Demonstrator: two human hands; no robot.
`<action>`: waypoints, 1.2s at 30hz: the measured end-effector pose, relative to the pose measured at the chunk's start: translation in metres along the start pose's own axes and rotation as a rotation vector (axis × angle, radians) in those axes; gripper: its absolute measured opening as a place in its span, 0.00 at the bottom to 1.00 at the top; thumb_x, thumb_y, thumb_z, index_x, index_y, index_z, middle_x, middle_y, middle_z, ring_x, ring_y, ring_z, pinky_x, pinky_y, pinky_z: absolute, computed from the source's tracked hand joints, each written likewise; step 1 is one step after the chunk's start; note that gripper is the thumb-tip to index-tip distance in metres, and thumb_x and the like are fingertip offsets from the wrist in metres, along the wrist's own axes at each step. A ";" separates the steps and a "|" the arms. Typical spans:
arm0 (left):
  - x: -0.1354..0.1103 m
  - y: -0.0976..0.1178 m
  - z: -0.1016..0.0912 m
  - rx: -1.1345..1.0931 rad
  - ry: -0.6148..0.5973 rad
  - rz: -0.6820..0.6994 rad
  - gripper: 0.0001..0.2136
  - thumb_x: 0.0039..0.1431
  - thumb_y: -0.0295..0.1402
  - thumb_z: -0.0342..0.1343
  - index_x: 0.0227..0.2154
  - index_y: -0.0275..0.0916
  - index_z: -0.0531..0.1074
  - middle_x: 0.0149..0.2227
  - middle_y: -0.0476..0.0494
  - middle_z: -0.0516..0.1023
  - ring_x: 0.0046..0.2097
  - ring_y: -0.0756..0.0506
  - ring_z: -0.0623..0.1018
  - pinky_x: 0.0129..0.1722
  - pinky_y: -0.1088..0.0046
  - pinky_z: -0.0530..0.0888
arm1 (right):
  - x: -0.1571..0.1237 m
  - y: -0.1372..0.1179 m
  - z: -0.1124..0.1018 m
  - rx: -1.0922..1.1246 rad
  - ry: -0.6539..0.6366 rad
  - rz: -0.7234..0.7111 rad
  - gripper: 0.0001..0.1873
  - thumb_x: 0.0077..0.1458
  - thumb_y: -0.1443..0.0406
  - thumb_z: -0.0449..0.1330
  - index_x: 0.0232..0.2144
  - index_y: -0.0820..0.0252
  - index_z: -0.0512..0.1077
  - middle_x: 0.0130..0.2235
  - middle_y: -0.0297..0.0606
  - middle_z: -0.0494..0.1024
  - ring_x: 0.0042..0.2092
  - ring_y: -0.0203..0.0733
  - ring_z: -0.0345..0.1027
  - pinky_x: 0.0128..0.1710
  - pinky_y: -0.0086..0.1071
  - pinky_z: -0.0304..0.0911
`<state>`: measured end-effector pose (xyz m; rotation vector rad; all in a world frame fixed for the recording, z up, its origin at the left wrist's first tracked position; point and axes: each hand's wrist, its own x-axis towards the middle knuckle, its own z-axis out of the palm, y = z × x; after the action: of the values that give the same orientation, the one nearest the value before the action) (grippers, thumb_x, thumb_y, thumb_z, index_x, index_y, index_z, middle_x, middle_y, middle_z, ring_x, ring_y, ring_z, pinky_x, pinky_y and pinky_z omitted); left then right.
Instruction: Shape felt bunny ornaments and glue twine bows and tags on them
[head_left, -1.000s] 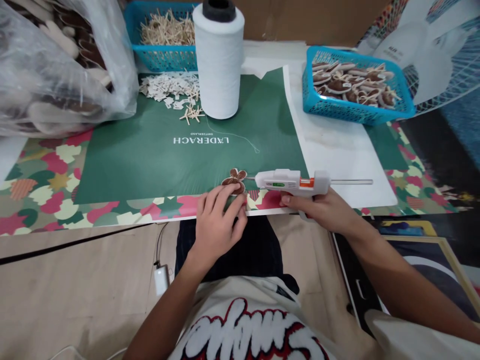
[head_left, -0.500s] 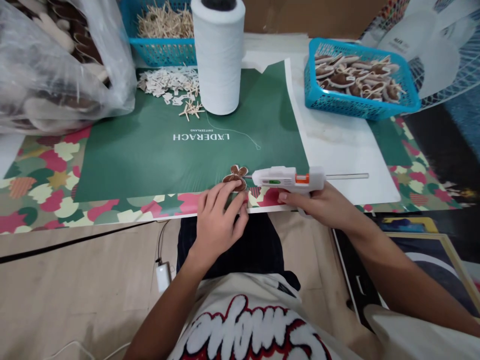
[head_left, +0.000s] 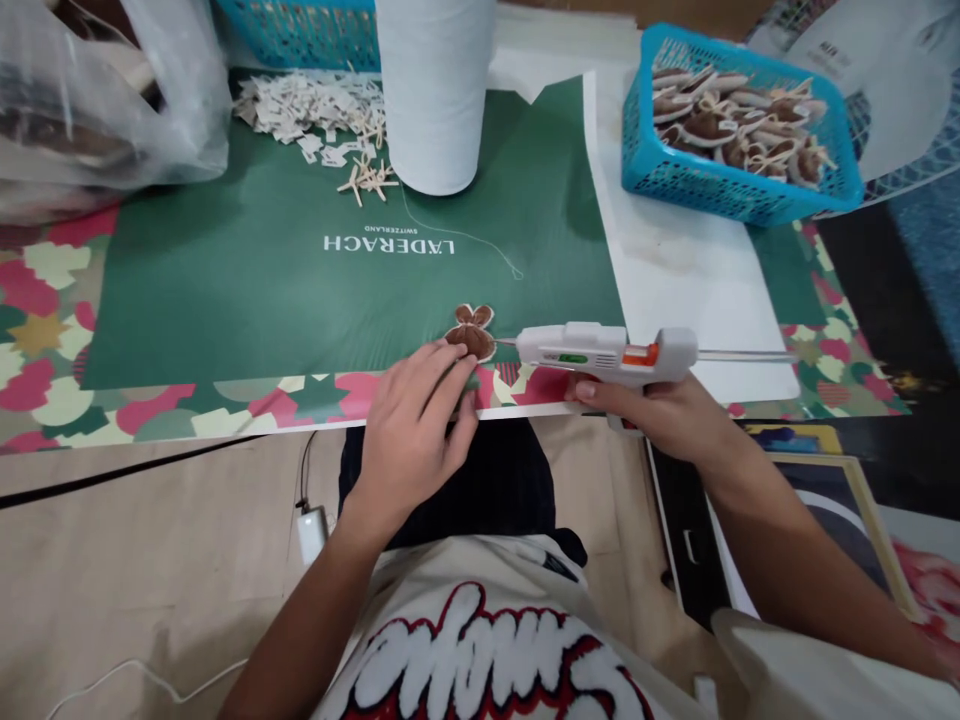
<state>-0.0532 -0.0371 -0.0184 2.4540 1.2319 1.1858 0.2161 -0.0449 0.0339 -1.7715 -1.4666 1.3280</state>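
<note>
A small brown wooden piece with two little ears [head_left: 471, 332] lies near the front edge of the green paper mat [head_left: 300, 270]. My left hand [head_left: 415, 427] rests just below it, fingertips pressed on its lower edge to hold it down. My right hand [head_left: 660, 418] grips a white glue gun [head_left: 606, 352] with an orange trigger, held level. The gun's nozzle points left and sits right beside the brown piece.
A large white thread spool [head_left: 435, 92] stands at the back of the mat, with small wooden tags [head_left: 307, 100] beside it. A blue basket [head_left: 739, 195] of similar brown pieces is at the right rear. A plastic bag [head_left: 97, 110] fills the left rear.
The view has tilted down and the mat's contents sit higher in the picture. The glue gun has drawn back slightly to the right; my left hand stays on the brown piece.
</note>
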 end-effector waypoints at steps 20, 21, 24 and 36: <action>0.000 0.003 0.006 0.105 -0.029 -0.026 0.15 0.64 0.25 0.57 0.53 0.37 0.75 0.54 0.35 0.83 0.57 0.36 0.81 0.55 0.60 0.69 | 0.001 -0.001 0.000 -0.238 0.010 0.027 0.15 0.54 0.47 0.67 0.33 0.49 0.82 0.33 0.32 0.82 0.38 0.52 0.75 0.46 0.47 0.71; 0.000 0.004 0.006 0.105 -0.034 -0.031 0.16 0.64 0.25 0.56 0.53 0.38 0.74 0.54 0.36 0.83 0.57 0.36 0.81 0.55 0.60 0.69 | 0.000 -0.001 0.000 -0.247 0.012 0.029 0.16 0.54 0.46 0.67 0.31 0.49 0.81 0.31 0.32 0.81 0.36 0.51 0.74 0.44 0.46 0.70; 0.000 0.003 0.006 0.101 -0.055 -0.047 0.17 0.64 0.25 0.56 0.55 0.40 0.74 0.55 0.37 0.83 0.58 0.36 0.81 0.55 0.60 0.68 | 0.000 -0.004 0.000 -0.260 0.029 0.045 0.16 0.53 0.47 0.67 0.27 0.50 0.78 0.28 0.32 0.78 0.33 0.48 0.70 0.38 0.42 0.68; 0.000 0.003 0.008 0.085 -0.015 -0.027 0.16 0.64 0.25 0.57 0.53 0.38 0.74 0.54 0.36 0.83 0.57 0.36 0.81 0.53 0.59 0.69 | -0.002 -0.008 -0.002 -0.222 0.048 0.028 0.12 0.53 0.51 0.67 0.31 0.51 0.80 0.32 0.32 0.82 0.38 0.50 0.73 0.41 0.41 0.67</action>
<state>-0.0459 -0.0376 -0.0225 2.4930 1.3338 1.1292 0.2146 -0.0440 0.0423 -1.9545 -1.6202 1.1646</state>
